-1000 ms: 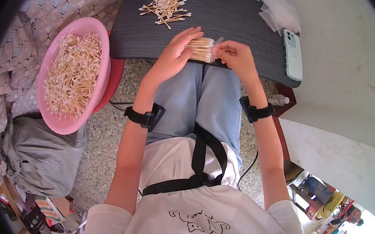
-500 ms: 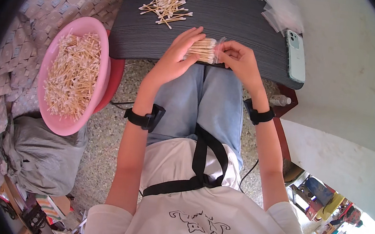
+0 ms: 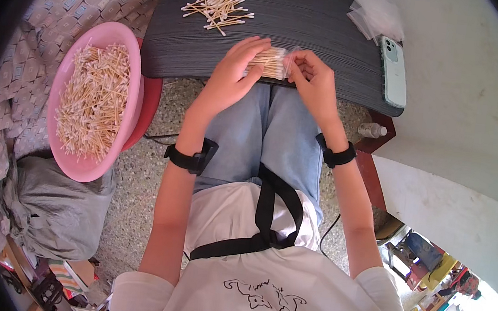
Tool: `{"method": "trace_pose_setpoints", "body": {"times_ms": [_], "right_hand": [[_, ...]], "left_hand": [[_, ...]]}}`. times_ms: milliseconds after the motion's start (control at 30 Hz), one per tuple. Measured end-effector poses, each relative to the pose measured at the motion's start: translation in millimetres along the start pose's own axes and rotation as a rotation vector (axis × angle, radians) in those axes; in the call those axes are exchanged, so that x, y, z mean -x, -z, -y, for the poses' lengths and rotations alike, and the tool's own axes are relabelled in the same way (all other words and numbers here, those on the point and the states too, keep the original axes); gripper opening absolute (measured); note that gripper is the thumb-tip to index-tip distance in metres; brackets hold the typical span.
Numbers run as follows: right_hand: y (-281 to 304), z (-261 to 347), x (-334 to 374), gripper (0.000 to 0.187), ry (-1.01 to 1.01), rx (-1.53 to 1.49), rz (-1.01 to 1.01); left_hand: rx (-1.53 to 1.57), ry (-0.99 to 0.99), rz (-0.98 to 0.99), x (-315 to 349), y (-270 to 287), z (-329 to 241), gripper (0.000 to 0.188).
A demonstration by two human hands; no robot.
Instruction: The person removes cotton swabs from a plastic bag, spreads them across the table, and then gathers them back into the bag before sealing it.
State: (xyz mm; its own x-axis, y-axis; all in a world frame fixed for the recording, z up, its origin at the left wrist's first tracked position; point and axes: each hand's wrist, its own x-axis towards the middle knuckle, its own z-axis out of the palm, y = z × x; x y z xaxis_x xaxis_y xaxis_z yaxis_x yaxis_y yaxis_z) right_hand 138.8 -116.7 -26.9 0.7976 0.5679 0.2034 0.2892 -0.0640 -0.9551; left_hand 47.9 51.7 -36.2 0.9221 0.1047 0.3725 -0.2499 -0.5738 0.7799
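Note:
My left hand is wrapped round a clear plastic bag packed with a bundle of cotton swabs, at the table's near edge. The swabs lie side by side, their white tips toward the right. At the bag's right end, my right hand pinches the clear plastic bag between thumb and fingers. Part of the bundle is hidden under my left palm. Farther back on the table lies a loose pile of cotton swabs.
A pink basin heaped with cotton swabs stands left of the dark table. A pale green phone lies by the table's right edge, with clear plastic bags behind it. A white wall borders the right side. A small bottle stands below the table.
Both hands stay on the bag of swabs with only a slight shift. The view has moved a little.

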Motion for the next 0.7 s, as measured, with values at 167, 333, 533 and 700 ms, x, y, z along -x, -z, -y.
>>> {"method": "trace_pose_setpoints", "body": {"times_ms": [167,333,533,700], "right_hand": [[10.5,-0.2,-0.7,0.011,-0.105,-0.108,0.099],[9.6,1.8,0.9,0.011,-0.121,-0.087,0.09],[9.0,4.0,4.3,0.011,-0.079,-0.009,0.109],[9.3,-0.5,2.6,0.01,-0.047,-0.007,0.153]], "left_hand": [[-0.042,-0.005,-0.037,-0.5,-2.1,-3.1,0.038],[-0.018,0.014,-0.055,0.5,-2.4,-2.2,0.035],[0.018,0.02,-0.054,-1.7,-1.6,1.1,0.031],[0.121,0.063,-0.033,-3.0,-0.2,1.2,0.031]]}}
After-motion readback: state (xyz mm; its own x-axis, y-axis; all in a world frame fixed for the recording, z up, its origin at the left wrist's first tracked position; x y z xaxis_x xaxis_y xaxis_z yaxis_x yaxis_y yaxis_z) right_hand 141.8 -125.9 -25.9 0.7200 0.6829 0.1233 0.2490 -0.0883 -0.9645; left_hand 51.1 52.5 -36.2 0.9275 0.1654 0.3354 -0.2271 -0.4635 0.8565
